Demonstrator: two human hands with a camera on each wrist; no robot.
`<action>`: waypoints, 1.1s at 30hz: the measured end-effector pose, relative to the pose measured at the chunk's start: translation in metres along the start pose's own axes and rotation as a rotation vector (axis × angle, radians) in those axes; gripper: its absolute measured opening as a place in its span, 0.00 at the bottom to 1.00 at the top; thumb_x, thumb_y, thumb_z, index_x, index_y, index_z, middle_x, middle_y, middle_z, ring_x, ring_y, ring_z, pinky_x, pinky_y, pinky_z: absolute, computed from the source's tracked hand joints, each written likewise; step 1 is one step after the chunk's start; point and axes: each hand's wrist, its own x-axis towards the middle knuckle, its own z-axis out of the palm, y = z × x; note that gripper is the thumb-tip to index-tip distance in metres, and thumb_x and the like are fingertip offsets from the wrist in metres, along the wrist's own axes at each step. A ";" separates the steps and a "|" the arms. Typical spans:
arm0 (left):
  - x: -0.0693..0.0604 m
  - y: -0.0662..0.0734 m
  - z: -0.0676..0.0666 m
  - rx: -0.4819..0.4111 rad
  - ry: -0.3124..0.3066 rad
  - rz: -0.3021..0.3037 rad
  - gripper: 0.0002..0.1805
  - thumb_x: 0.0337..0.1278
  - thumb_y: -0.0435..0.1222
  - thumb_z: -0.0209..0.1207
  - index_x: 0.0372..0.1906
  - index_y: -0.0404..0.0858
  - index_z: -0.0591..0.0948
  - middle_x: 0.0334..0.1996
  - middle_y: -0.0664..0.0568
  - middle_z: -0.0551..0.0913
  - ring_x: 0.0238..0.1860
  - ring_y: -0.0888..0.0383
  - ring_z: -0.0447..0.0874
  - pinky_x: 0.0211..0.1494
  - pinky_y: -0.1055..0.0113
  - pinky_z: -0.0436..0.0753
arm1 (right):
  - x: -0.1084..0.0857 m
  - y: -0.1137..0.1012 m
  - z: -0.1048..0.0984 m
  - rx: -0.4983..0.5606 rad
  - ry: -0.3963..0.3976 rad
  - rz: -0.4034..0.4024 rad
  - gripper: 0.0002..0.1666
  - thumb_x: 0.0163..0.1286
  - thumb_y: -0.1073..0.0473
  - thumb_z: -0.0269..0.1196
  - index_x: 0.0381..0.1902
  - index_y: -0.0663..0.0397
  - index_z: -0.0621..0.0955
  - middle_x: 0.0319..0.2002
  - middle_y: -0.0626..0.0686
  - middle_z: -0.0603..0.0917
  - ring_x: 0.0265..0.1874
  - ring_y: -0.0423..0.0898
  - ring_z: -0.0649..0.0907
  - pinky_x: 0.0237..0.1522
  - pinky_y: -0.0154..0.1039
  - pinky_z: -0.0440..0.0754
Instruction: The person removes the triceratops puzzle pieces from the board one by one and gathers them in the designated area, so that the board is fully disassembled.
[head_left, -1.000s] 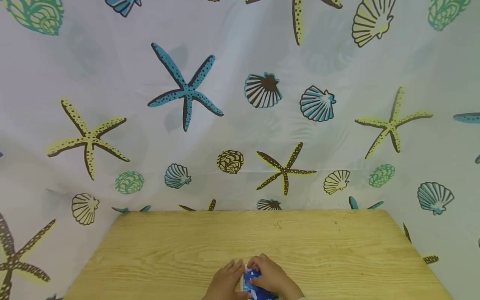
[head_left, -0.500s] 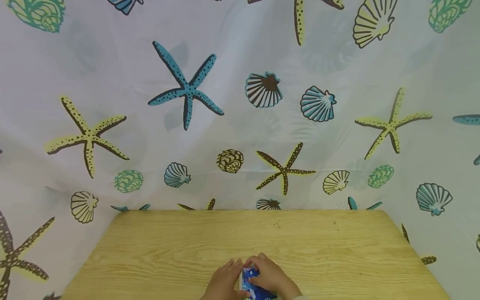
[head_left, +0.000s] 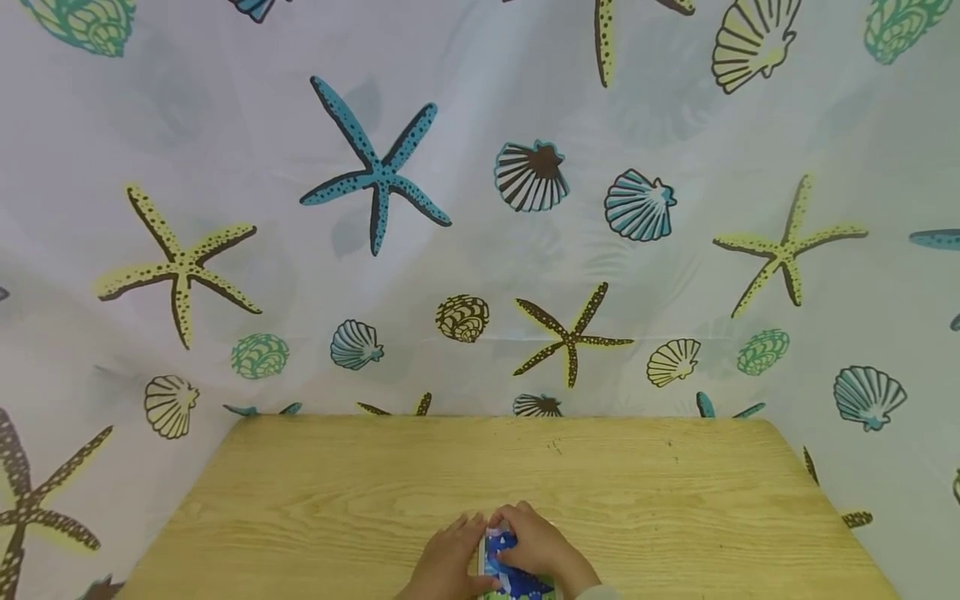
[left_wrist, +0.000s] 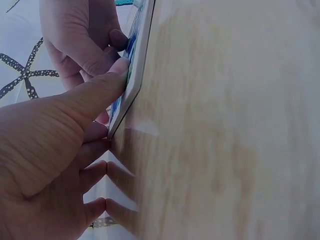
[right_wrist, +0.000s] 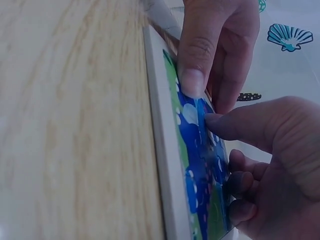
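Note:
A small framed jigsaw puzzle [head_left: 519, 581] with a blue dinosaur picture lies flat on the table. The right wrist view shows its pale rim and curved seams between pieces. My left hand [head_left: 444, 560] holds it along the left side, thumb on the picture and fingertips on the wood beside the rim. From the right, my right hand [head_left: 538, 546] bends over the puzzle. Its thumb touches the picture, and its curled fingers sit near the far edge. Whether the right hand pinches a single piece cannot be told. Part of the picture is hidden under the hands.
The wooden table [head_left: 360, 492] spreads out on both sides of the puzzle and behind it. A white cloth [head_left: 465, 250] printed with starfish and shells hangs at the back and along both sides.
The head view has tilted slightly down, and more of the puzzle's lower part shows. Both hands stay at the puzzle in nearly the same pose.

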 end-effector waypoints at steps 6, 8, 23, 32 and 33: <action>0.000 0.001 -0.002 -0.010 -0.019 -0.004 0.46 0.40 0.53 0.70 0.65 0.34 0.69 0.65 0.39 0.69 0.66 0.37 0.63 0.59 0.35 0.66 | 0.001 -0.001 0.000 -0.005 -0.024 0.020 0.16 0.57 0.61 0.67 0.43 0.46 0.78 0.35 0.47 0.69 0.33 0.43 0.74 0.37 0.44 0.78; 0.000 0.001 -0.001 -0.014 -0.020 -0.002 0.46 0.40 0.53 0.70 0.65 0.34 0.69 0.65 0.39 0.69 0.66 0.37 0.63 0.59 0.35 0.65 | 0.002 -0.002 -0.001 -0.006 -0.033 0.028 0.16 0.57 0.61 0.67 0.43 0.46 0.78 0.35 0.48 0.69 0.33 0.43 0.74 0.36 0.45 0.79; -0.001 0.003 -0.002 -0.022 0.005 0.007 0.47 0.39 0.52 0.71 0.65 0.33 0.70 0.64 0.38 0.69 0.65 0.37 0.63 0.59 0.34 0.65 | 0.002 -0.001 0.002 0.013 -0.006 -0.008 0.20 0.54 0.64 0.67 0.42 0.46 0.74 0.41 0.49 0.72 0.41 0.52 0.80 0.40 0.53 0.80; -0.003 0.002 0.000 -0.024 0.010 0.018 0.45 0.39 0.52 0.70 0.63 0.32 0.71 0.64 0.38 0.69 0.65 0.36 0.63 0.59 0.34 0.64 | -0.001 0.001 0.008 0.076 0.101 -0.023 0.11 0.62 0.63 0.62 0.41 0.45 0.75 0.31 0.43 0.81 0.28 0.41 0.79 0.33 0.46 0.76; -0.002 0.002 0.000 -0.021 0.010 0.018 0.45 0.39 0.52 0.70 0.63 0.32 0.71 0.64 0.38 0.69 0.65 0.36 0.63 0.59 0.34 0.64 | -0.002 0.001 0.008 0.082 0.114 -0.023 0.10 0.63 0.63 0.61 0.41 0.45 0.75 0.29 0.42 0.81 0.26 0.39 0.78 0.31 0.44 0.74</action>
